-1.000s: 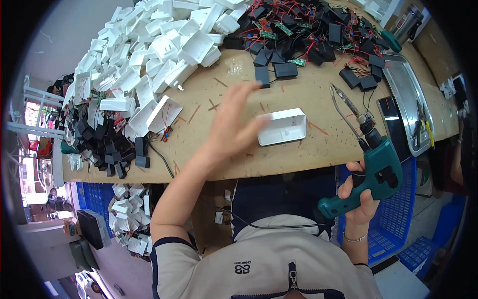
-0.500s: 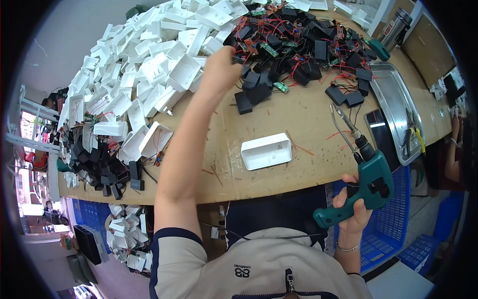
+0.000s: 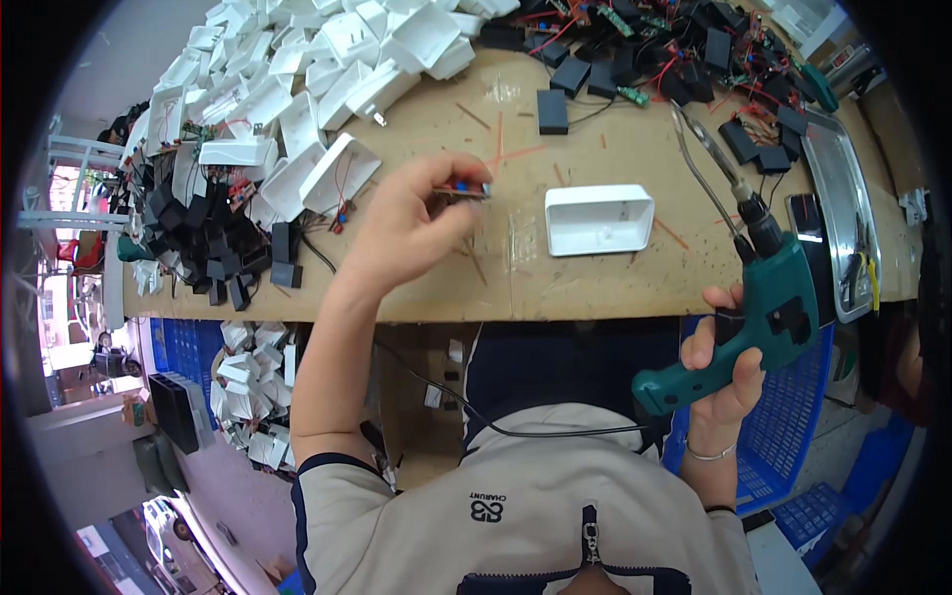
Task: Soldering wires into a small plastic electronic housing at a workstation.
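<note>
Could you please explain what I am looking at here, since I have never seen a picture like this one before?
This is a view from a wide fisheye camera worn on a person's head, looking down at their own two hands, so straight edges bend near the rim. There is no machine, only bare hands working at a wooden workbench.

The left hand pinches a small circuit board with red and blue parts, lifted just over the bench. The right hand grips a green electric screwdriver, its long bit pointing away over the bench.

Between them lies one open white plastic case. A heap of similar white cases fills the far left, black box parts sit at the left edge, and black modules with red wires lie at the far right, beside a metal tray.
</note>
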Motion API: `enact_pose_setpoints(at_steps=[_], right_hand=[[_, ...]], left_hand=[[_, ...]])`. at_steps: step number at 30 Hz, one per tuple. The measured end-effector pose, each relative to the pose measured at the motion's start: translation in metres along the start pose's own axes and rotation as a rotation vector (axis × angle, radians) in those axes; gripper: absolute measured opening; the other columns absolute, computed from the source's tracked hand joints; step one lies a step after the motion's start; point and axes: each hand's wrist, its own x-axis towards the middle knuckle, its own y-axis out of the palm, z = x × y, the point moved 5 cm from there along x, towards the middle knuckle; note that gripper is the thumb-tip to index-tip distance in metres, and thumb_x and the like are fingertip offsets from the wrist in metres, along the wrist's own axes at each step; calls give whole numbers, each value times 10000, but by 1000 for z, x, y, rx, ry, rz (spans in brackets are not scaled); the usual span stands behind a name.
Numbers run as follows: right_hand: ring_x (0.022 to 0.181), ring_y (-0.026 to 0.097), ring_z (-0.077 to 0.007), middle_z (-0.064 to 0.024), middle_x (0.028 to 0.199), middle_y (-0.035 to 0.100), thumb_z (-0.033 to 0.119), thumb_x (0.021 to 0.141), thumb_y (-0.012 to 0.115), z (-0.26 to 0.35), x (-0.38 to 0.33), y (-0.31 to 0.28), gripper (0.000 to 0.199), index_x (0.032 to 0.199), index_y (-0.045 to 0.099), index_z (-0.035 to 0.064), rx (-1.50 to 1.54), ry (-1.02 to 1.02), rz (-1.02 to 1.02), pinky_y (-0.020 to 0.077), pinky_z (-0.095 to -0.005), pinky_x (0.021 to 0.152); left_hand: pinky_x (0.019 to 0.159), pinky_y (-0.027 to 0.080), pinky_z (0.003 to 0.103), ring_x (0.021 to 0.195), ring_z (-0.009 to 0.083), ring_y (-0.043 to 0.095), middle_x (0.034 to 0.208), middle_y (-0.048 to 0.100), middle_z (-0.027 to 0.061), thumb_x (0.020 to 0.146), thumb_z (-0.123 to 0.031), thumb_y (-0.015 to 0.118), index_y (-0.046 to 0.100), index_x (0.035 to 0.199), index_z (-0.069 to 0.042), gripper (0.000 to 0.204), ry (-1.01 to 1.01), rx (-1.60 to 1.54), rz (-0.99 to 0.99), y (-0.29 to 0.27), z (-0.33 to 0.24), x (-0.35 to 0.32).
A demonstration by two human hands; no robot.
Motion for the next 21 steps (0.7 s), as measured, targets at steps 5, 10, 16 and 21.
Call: enact_pose_setpoints(at_steps=[5,10,16,21], right_hand=[[703,501,-140,-227,1234,352,340,765,601,-11,9,30,679,1225,281,-44,110,97,84,468,-239,565],[989,516,-258,-237,1316,231,330,754,610,-33,14,56,723,1295,219,53,309,243,188,499,-260,594],[1110,422,-296,-215,1299,281,288,746,629,-44,21,79,668,1282,276,100,406,329,264,492,-275,672],[1083,444,-315,-223,1200,393,273,736,645,-40,30,79,628,1228,336,34,375,307,246,481,-319,749]], left_hand=[[639,389,205,696,66,465,771,540,-6,693,-64,596,554,886,-11,204,25,-88,83,22,-20,-17],[593,395,231,687,116,490,810,543,42,679,-77,584,552,926,-41,251,106,155,182,26,-31,-31],[701,416,249,831,127,518,885,543,67,699,-82,625,460,1042,-16,386,115,147,444,43,-35,-45],[735,419,270,810,157,522,888,535,106,753,-194,628,345,1144,-6,517,84,-156,402,51,-29,-42]])
